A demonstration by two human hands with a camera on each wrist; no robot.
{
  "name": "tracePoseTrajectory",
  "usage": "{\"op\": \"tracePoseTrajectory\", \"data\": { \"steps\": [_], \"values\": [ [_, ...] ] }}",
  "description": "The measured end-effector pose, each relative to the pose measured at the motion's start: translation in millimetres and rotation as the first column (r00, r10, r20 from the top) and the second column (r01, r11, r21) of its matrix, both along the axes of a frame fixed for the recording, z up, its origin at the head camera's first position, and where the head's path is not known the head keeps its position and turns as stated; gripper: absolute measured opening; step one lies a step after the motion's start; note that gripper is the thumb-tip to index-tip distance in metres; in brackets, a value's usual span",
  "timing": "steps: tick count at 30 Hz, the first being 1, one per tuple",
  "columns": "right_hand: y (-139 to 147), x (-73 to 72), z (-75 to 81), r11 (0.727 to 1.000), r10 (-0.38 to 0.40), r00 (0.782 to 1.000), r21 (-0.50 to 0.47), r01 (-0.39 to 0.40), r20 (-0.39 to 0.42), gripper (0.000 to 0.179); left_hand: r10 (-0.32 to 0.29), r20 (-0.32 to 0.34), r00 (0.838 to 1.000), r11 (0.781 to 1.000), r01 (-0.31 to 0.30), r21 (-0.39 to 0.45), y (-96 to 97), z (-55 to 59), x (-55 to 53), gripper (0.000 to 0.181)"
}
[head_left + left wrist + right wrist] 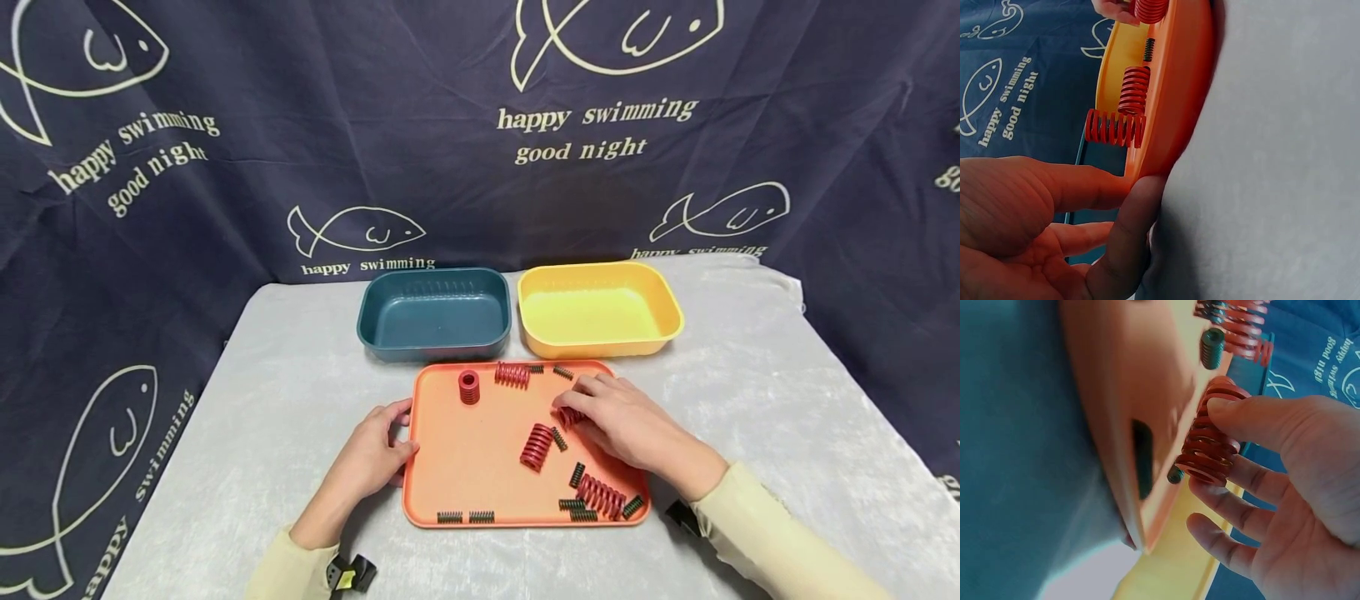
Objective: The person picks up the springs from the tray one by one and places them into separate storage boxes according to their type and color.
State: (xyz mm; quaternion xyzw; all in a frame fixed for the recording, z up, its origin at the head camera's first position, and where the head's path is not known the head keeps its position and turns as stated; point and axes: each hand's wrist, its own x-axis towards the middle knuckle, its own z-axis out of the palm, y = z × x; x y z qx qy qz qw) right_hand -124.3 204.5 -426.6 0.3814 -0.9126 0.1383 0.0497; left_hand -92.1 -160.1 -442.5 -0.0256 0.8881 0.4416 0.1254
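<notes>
An orange tray holds large red and small dark coil springs. My left hand grips the tray's left rim; the left wrist view shows thumb and finger against that edge. Over the tray's right side, my right hand pinches a large red spring between thumb and fingers. Near that hand lie another red spring and a small dark spring. One red spring stands upright at the back left, and another lies at the back edge.
Behind the tray stand a dark teal bin on the left and a yellow bin on the right. A red spring and several dark springs lie in the front right corner. Two dark springs lie along the front rim.
</notes>
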Motion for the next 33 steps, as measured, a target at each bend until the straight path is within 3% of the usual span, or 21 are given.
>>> {"op": "tracePoseTrajectory", "data": {
  "steps": [6,14,23,33],
  "values": [
    [3,-7.0,13.6,1.000,0.019,0.998,-0.015,-0.020,-0.060,0.038,0.000,-0.004,1.000,1.000,0.000,0.013,-0.3,-0.3,0.4,0.065],
    [10,-21.5,44.1,1.000,0.010,0.990,-0.022,-0.014,-0.143,0.040,-0.012,-0.022,1.000,1.000,0.012,0.014,-1.2,-1.6,0.5,0.064],
    [24,-57.4,65.6,0.998,-0.007,0.981,-0.064,-0.005,-0.194,0.039,-0.010,-0.023,1.000,1.000,0.010,-0.013,-1.0,-1.3,0.5,0.064],
    [25,-90.5,70.1,0.998,-0.025,0.983,-0.058,0.015,-0.183,0.035,-0.010,-0.026,1.000,1.000,0.010,0.000,-1.3,-1.6,0.4,0.063]
  ]
}}
